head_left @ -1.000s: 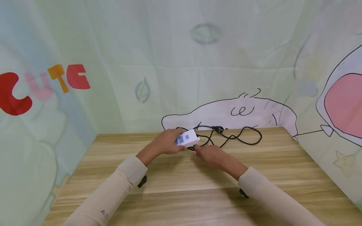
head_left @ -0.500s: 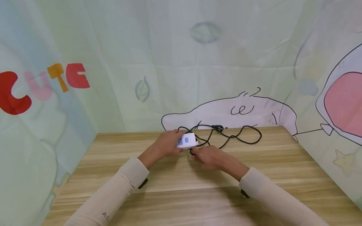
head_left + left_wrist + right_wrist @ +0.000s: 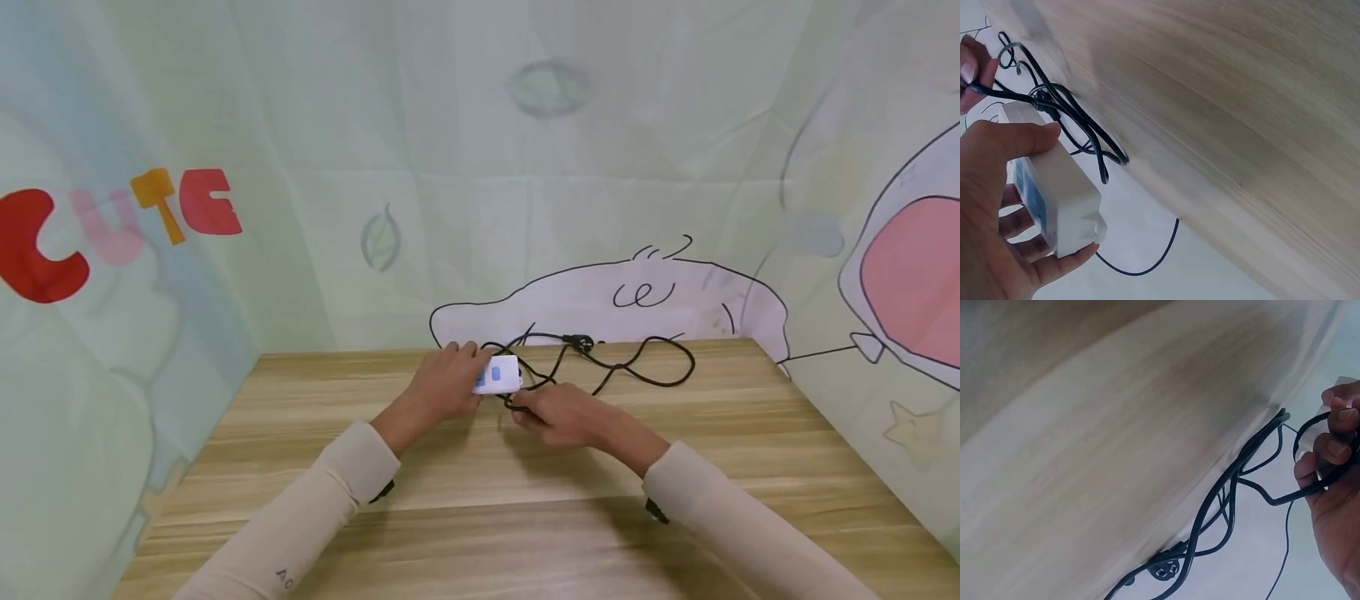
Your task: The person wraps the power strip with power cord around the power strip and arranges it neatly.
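Note:
A white power strip (image 3: 501, 375) with blue socket faces is gripped by my left hand (image 3: 448, 382), held toward the back of the wooden table. In the left wrist view the thumb lies along one side of the power strip (image 3: 1063, 194), with the fingers curled round the other. Close by its right end, my right hand (image 3: 564, 414) holds a stretch of the black cord. In the right wrist view the fingers curl round the cord (image 3: 1300, 492). The rest of the cord (image 3: 667, 383) lies in loose loops to the right, its black plug (image 3: 577, 342) near the back edge.
The wooden table (image 3: 480, 517) meets a printed cloth backdrop (image 3: 315, 267) at its back edge. Cloth walls with cartoon prints also stand at the left and right.
The power strip has levelled out from its tilt and sunk slightly, its sockets now more covered by the left hand. The right hand has shifted slightly right and down with the cord.

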`<action>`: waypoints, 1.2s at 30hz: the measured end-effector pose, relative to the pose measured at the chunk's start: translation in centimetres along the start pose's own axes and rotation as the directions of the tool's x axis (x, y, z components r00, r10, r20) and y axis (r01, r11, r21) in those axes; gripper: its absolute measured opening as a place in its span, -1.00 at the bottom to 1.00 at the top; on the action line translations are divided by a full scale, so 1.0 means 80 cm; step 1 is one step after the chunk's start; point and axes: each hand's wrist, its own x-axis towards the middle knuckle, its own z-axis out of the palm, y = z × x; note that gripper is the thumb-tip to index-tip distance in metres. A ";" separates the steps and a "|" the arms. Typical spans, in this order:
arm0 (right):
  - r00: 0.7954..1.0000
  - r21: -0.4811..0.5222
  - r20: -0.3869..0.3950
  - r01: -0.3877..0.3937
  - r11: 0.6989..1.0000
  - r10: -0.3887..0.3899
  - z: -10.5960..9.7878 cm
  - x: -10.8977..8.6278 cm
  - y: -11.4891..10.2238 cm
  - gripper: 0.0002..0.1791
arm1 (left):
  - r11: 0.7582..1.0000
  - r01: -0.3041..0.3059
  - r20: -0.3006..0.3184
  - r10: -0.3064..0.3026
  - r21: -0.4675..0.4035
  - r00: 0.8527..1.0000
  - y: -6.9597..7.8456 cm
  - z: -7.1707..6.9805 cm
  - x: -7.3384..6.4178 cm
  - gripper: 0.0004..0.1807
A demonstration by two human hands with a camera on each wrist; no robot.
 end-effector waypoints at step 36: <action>0.909 0.413 -0.411 0.115 0.903 0.072 -0.024 0.020 0.037 -0.86 | 0.978 -0.206 -0.076 0.206 0.006 0.976 -0.004 -0.010 -0.009 -0.33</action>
